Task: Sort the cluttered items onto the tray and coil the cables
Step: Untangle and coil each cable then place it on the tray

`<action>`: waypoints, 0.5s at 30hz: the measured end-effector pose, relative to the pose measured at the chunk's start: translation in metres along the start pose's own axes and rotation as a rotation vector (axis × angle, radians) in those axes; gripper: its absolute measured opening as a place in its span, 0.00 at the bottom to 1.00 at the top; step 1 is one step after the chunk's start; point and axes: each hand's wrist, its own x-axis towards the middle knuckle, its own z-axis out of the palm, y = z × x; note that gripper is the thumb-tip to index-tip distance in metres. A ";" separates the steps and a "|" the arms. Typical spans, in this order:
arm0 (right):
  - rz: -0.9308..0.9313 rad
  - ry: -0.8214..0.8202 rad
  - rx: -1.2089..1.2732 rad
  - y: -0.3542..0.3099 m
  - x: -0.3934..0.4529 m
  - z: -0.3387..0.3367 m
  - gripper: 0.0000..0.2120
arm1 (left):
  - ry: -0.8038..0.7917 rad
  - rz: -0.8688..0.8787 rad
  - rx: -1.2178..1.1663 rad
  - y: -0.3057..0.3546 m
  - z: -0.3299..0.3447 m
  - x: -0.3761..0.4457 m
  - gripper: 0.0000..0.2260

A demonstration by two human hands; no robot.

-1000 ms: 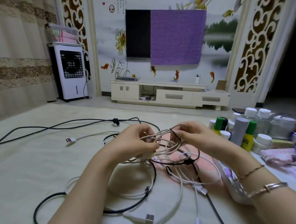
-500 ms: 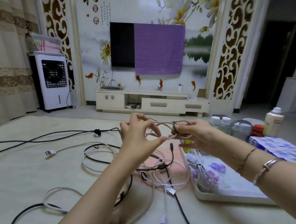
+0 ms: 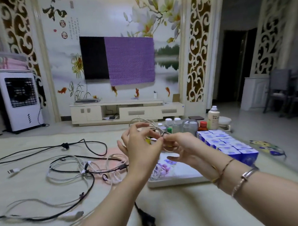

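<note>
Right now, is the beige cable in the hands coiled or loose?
Coiled: the beige cable forms stacked loops, pinched between the left hand and right hand above the tray.

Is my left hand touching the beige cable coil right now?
Touching: the head view shows the left hand pinching the beige cable coil beside the right hand.

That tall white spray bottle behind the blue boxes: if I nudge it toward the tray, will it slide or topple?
The white spray bottle stands upright, tall and narrow, so a high push would probably tip it; push low. It would likely roll once down, being round. Its fill level cannot be seen, so weight is uncertain. The blue boxes sit between it and the tray.
</note>
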 end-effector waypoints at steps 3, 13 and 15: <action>0.014 0.013 0.016 0.003 0.000 -0.012 0.05 | 0.045 -0.010 0.025 0.005 0.011 -0.009 0.07; 0.001 -0.055 -0.233 -0.004 0.006 -0.050 0.05 | -0.075 0.060 0.182 -0.013 0.016 -0.006 0.04; 0.014 -0.065 -0.256 -0.008 0.009 -0.059 0.06 | -0.100 0.056 0.143 -0.010 0.021 -0.006 0.04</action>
